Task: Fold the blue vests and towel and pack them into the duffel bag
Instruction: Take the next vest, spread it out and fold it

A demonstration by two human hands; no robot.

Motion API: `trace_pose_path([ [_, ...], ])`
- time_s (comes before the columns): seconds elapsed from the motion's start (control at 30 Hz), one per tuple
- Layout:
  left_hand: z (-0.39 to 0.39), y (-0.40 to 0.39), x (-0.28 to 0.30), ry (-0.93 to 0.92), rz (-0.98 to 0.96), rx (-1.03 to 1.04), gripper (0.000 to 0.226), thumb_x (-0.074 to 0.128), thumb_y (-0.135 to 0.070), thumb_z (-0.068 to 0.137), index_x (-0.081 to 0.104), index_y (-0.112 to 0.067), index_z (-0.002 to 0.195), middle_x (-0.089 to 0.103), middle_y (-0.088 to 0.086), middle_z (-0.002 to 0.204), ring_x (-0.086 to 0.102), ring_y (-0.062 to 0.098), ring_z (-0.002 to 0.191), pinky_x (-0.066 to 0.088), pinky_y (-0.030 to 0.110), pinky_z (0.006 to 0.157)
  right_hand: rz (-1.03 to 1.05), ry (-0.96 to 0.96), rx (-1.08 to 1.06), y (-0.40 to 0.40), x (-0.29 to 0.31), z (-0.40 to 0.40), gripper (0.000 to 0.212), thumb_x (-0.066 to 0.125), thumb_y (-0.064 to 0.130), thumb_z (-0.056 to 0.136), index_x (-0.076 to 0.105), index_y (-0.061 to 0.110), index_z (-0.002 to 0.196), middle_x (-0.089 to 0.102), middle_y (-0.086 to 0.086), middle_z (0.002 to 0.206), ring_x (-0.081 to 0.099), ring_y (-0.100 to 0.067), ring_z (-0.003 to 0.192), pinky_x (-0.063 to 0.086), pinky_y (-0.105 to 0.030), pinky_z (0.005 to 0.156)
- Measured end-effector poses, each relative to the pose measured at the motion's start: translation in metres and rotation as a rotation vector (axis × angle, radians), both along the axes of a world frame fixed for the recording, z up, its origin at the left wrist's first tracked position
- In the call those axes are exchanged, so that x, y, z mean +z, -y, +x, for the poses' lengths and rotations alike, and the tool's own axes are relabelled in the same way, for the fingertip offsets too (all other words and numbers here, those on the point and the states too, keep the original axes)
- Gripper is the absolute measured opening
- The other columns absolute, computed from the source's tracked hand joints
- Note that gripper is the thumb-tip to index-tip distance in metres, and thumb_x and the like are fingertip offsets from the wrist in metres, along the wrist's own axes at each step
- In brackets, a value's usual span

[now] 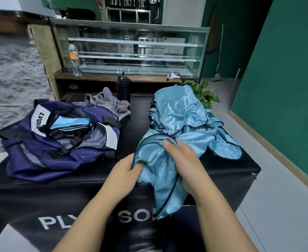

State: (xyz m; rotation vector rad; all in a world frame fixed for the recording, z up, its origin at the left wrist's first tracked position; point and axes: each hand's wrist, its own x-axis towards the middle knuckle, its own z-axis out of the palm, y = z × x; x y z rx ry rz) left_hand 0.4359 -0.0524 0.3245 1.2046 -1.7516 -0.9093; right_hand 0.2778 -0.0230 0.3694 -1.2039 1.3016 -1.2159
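L hand (126, 170) & R hand (183, 159), fingers curled in blue vest (158, 171).

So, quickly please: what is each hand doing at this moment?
Left hand: grips the edge of the blue vest, fingers tucked under the fabric.
Right hand: holds the same vest from above.

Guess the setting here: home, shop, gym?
Likely a cafe or shop interior, not a home: an empty glass display case on a wooden counter, metal racks behind it, and green walls.
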Motion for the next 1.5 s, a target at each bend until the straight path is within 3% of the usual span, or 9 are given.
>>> trace_pose_path([
  [0.2,0.003,0.008,0.008,-0.326,0.245,0.322,0.019,0.05,-0.017,0.093,0.055,-0.004,0.081,0.054,0.01,0.072,0.05,0.019,0.067,0.04,0.035,0.065,0.044,-0.211,-0.088,0.004,-0.027,-0.023,0.015,0.049,0.032,0.098,0.061,0.032,0.106,0.063,0.017,0.111,0.057,0.001,0.103,0.04,-0.01,0.078],
  [0.43,0.011,0.012,0.027,-1.134,0.353,0.339,0.023,0.038,0.002,0.098,0.053,-0.003,0.115,0.065,0.011,0.089,0.067,0.016,0.067,0.059,0.031,0.063,0.19,-0.662,0.071,0.007,-0.083,-0.043,0.067,0.04,-0.007,0.085,0.042,0.031,0.141,0.039,0.008,0.149,0.033,-0.01,0.137,0.026,-0.022,0.109],
  [0.63,0.011,0.011,0.02,-1.01,0.238,0.226,0.08,0.049,0.001,0.095,0.007,-0.039,0.15,0.023,0.002,0.156,0.038,0.016,0.136,0.047,0.028,0.094,0.196,-0.973,0.084,0.008,-0.109,-0.031,0.061,0.06,0.011,0.086,0.043,0.042,0.135,0.002,0.013,0.159,-0.012,-0.01,0.146,-0.011,-0.049,0.114],
  [0.87,-0.004,-0.006,0.01,-0.31,0.229,-0.038,0.041,0.069,-0.023,0.083,0.053,-0.046,0.113,0.048,-0.016,0.133,0.039,0.004,0.132,0.033,0.024,0.105,0.073,-0.781,-0.082,0.011,-0.092,-0.033,0.019,0.042,0.01,0.094,0.054,0.023,0.101,0.066,0.0,0.099,0.056,-0.019,0.107,0.018,-0.04,0.116],
  [0.93,-0.014,-0.012,0.007,-0.162,0.262,-0.133,0.049,0.079,-0.046,0.07,0.054,-0.051,0.111,0.05,-0.026,0.126,0.04,-0.003,0.129,0.035,0.02,0.102,0.015,-0.622,-0.11,0.01,-0.071,-0.031,0.011,0.043,0.011,0.094,0.053,0.015,0.091,0.062,-0.004,0.083,0.056,-0.023,0.081,0.045,-0.027,0.084],
  [1.03,-0.028,-0.023,0.004,0.033,0.187,-0.209,0.067,0.077,-0.059,0.057,0.045,-0.054,0.116,0.049,-0.03,0.123,0.043,-0.016,0.116,0.038,0.013,0.098,-0.034,-0.484,-0.149,0.006,-0.038,-0.026,0.012,0.046,0.014,0.094,0.054,0.011,0.085,0.051,0.002,0.069,0.044,-0.011,0.059,0.034,-0.016,0.053],
  [1.27,-0.03,-0.032,0.027,0.014,-0.088,-0.064,0.007,0.058,-0.024,0.093,0.064,-0.021,0.091,0.061,-0.003,0.092,0.057,0.003,0.077,0.044,0.014,0.071,-0.037,-0.181,-0.161,-0.014,0.005,-0.022,0.01,0.058,0.022,0.089,0.066,0.017,0.086,0.07,-0.007,0.081,0.061,-0.019,0.071,0.049,-0.036,0.073],
  [1.47,-0.012,-0.042,0.063,-0.493,0.236,0.12,0.022,0.049,-0.023,0.097,0.06,-0.011,0.083,0.066,0.004,0.08,0.063,0.015,0.068,0.053,0.03,0.06,-0.076,-0.19,-0.041,-0.051,0.033,-0.021,0.022,0.069,0.027,0.086,0.06,0.019,0.105,0.06,-0.006,0.071,0.06,-0.017,0.062,0.043,-0.027,0.054],
  [1.5,-0.01,-0.047,0.071,-0.592,0.281,0.111,0.02,0.047,-0.025,0.098,0.06,-0.012,0.088,0.069,0.004,0.083,0.067,0.016,0.068,0.053,0.029,0.058,-0.085,-0.206,-0.005,-0.059,0.038,-0.021,0.028,0.071,0.027,0.084,0.059,0.021,0.108,0.064,-0.011,0.105,0.059,-0.012,0.098,0.048,-0.028,0.062],
])
